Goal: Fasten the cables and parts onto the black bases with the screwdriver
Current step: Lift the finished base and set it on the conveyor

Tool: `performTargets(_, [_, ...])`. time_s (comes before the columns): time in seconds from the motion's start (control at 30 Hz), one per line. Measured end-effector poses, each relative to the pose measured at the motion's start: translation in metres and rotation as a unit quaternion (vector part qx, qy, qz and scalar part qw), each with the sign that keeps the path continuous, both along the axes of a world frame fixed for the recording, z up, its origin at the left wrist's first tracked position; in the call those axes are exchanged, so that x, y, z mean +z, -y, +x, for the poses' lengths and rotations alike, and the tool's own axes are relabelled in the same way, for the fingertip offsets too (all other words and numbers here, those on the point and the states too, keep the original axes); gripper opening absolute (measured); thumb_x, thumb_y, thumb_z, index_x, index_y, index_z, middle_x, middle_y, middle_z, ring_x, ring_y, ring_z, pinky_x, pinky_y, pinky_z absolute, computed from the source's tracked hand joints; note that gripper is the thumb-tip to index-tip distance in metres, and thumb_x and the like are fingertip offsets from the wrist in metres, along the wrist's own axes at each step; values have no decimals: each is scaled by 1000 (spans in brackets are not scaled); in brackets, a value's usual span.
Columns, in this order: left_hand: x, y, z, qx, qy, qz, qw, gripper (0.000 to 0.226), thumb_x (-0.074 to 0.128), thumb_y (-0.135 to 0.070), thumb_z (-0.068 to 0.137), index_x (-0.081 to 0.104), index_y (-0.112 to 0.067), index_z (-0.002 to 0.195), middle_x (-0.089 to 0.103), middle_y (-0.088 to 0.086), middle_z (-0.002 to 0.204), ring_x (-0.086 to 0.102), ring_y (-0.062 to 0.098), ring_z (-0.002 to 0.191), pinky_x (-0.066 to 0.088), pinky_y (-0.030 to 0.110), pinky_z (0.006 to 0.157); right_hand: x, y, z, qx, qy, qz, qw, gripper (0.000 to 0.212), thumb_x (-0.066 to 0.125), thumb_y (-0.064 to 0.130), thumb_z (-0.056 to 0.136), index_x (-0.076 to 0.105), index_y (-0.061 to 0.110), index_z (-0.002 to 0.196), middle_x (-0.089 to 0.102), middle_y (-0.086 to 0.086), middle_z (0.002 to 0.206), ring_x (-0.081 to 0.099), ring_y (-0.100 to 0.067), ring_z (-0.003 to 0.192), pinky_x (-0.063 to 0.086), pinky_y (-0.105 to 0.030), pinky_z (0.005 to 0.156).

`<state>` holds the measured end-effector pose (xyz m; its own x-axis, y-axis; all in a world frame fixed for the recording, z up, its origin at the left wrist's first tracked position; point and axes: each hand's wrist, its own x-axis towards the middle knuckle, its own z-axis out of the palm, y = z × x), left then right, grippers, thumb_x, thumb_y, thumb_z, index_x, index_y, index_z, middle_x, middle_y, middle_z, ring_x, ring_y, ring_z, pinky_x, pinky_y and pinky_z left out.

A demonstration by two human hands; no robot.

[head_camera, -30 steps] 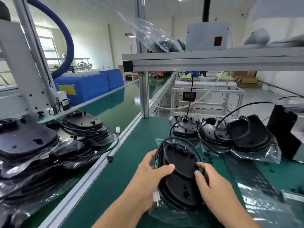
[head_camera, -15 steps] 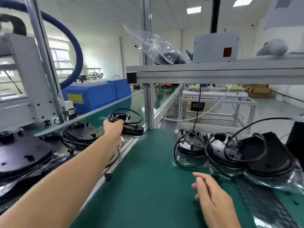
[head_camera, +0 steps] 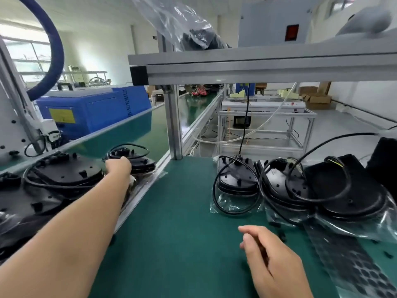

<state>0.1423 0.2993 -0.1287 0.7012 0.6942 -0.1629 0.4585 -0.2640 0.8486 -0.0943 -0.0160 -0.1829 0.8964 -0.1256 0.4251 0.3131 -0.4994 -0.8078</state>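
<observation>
My left hand [head_camera: 118,167] reaches far out to the left and grips the near edge of a black base [head_camera: 137,163] with a looped black cable on top. That base sits on the left conveyor beside a pile of other black bases [head_camera: 66,174]. My right hand [head_camera: 271,255] hovers low over the green mat [head_camera: 171,233] with loosely curled fingers and holds nothing. To the right lie three more cabled black bases on clear plastic bags: a small one [head_camera: 236,179], a middle one [head_camera: 285,186] and a large one [head_camera: 352,196].
An aluminium post [head_camera: 174,125] rises between the conveyor and the mat, carrying a shelf rail [head_camera: 257,65] overhead. A blue machine [head_camera: 92,110] stands behind the conveyor. A sheet of black round pads [head_camera: 352,265] and small loose black parts [head_camera: 281,233] lie at the right.
Both hands held a black base on the mat in front of me. My left hand carried it over to the left conveyor and lowered it there; my right hand let go and stayed above the mat.
</observation>
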Motion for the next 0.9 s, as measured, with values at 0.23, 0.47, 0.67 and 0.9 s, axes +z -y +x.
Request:
performTargets(0.23, [-3,5,-5,18,-51,255,966,67,30,-37,104,19,16,143,32,33,147,35,41,135,31,43,110,2,4,-2,26,5,-10,1000,17,56,21,95,63,37,98,63,19,83,59,-4,86,39,-9,72])
performTargets(0.47, [3,79,-34,-121,48,397,909,37,42,-25,95,67,-1,105,60,25,115,49,41,111,45,42,93,3,8,-1,18,14,4,1000,14,53,23,98,64,32,102,62,20,84,59,-3,87,40,-11,74])
performTargets(0.67, [-3,199,-32,-243,34,-52,968,52,65,-57,82,56,-7,97,62,12,92,61,31,88,50,33,73,5,21,0,-14,36,2,999,15,54,20,97,64,30,103,62,20,88,59,-2,87,39,-9,75])
performTargets(0.9, [-8,234,-6,-302,-59,-135,942,69,81,-44,73,58,-2,122,68,14,109,65,27,97,53,36,85,3,28,4,-36,56,13,998,16,53,19,97,65,28,104,59,24,90,58,-2,90,39,-8,76])
